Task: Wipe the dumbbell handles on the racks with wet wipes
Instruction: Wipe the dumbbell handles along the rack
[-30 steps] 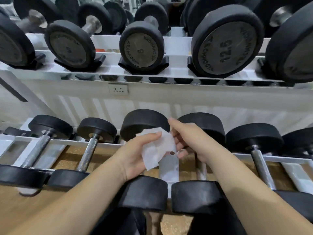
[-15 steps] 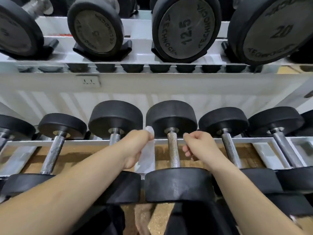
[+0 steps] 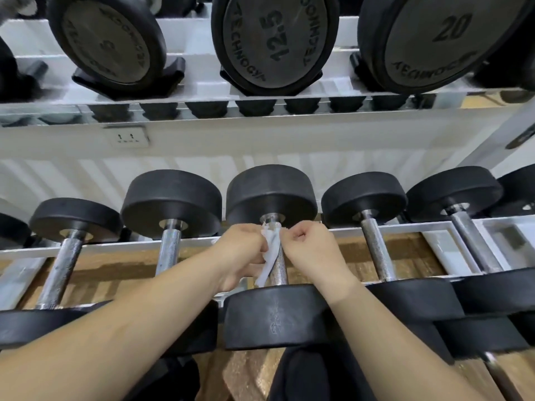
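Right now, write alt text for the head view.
A left hand holds a wet wipe against the metal handle of a black dumbbell on the lower rack, the curled right hand close beside it. Above sit a dumbbell marked 12.5 and another marked 20.

White rack (image 3: 428, 227). Lower tier: dumbbells (image 3: 170, 198) in row either side of left hand (image 3: 240, 250) and right hand (image 3: 312, 247). Upper tier above hands: bigger dumbbells (image 3: 275, 41) on cradles (image 3: 127, 82).

**One head-worn camera, tipped down at the rack**

A single wide-angle view from the person's head faces forward and down. It sits close over the lower rack (image 3: 101, 246), with the 12.5 dumbbell (image 3: 275, 39) looming at the top edge.
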